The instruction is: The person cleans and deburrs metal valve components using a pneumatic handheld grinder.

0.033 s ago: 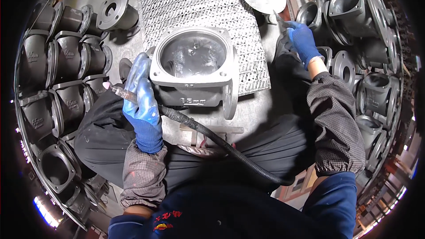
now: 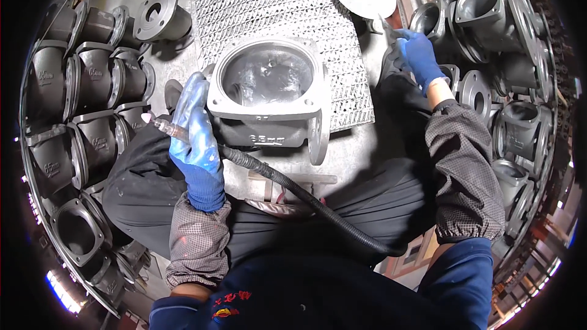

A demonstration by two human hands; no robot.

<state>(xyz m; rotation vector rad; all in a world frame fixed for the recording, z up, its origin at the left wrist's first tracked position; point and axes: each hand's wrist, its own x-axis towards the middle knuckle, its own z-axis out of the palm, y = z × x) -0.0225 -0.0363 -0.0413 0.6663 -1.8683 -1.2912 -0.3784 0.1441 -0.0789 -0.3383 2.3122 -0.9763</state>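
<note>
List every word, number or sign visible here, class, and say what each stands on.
Raised characters on the central grey casting: legible, but not copied here.
Similar ones on left-hand castings: some legible, likewise uncopied; others too blurred.
Red characters above an emblem on the dark top: too small to read.

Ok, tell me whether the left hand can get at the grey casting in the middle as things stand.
Probably yes: the left hand is right beside the casting, with nothing visible blocking its left side. The hosed tool in that hand would likely limit its grip, though.
</note>
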